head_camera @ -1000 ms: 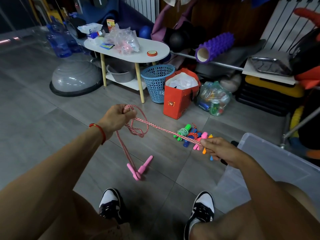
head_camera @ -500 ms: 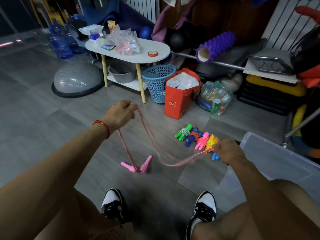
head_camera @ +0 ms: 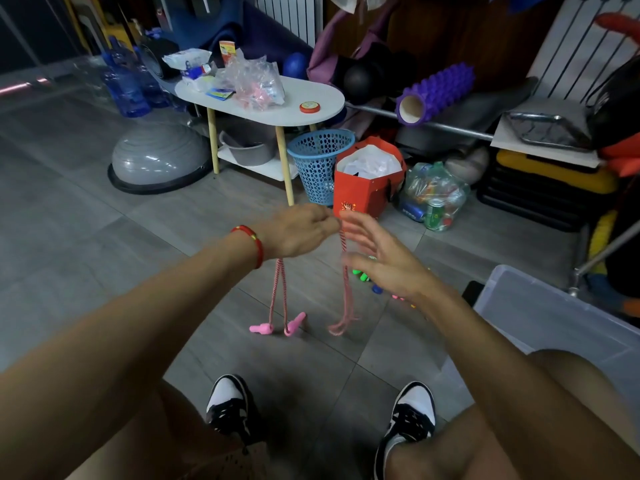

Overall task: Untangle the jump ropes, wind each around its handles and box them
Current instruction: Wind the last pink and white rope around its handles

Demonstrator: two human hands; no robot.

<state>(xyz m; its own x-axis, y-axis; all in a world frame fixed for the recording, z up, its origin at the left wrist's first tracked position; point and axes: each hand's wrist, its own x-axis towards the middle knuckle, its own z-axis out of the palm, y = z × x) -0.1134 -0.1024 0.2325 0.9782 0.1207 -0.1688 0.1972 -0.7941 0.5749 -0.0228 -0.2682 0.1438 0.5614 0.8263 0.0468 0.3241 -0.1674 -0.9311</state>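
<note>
Holding pink jump rope (head_camera: 281,292) up, left hand (head_camera: 298,231) pinching it.
Right hand (head_camera: 375,258) beside, fingers spread; handles (head_camera: 277,328) hang below.

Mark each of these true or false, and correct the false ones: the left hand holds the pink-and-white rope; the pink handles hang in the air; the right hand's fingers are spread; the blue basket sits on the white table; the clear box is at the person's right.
1. The left hand holds the pink-and-white rope: true.
2. The pink handles hang in the air: false, they lie on the floor.
3. The right hand has spread fingers: true.
4. The blue basket sits on the white table: false, it stands on the floor beside it.
5. The clear box is at the person's right: true.
</note>
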